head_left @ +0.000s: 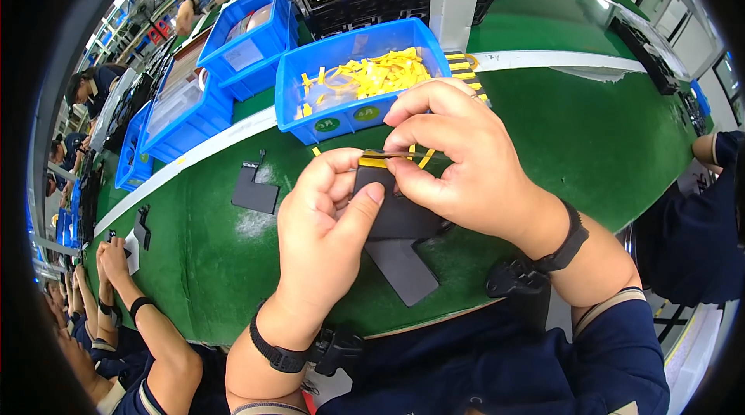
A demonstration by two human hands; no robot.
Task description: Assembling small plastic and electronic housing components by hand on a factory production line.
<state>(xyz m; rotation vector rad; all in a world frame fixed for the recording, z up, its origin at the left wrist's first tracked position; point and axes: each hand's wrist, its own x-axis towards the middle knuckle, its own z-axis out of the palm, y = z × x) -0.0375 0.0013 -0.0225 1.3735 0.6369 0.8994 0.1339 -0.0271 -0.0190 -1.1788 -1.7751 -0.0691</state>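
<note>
My left hand [322, 217] holds a flat black battery [400, 217] above the bench, thumb on its face and fingers behind it. Yellow tape [372, 160] lies along the battery's top edge. At that edge, my right hand [473, 155] pinches a thin dark strip between thumb and forefinger; the fingers partly hide it. Narrow yellow pieces [425, 157] show close to those fingertips. Under the held battery, another flat dark battery [405, 271] lies on the bench, partly covered. To the left rests an L-shaped battery [256, 191] with a small connector tab.
A blue bin [310, 126] with loose yellow tape pieces [388, 74] stands just beyond my hands. More blue bins [186, 124] line the left side of the green bench [559, 143]. Co-workers' hands [115, 256] are at the left; another person sits at the right.
</note>
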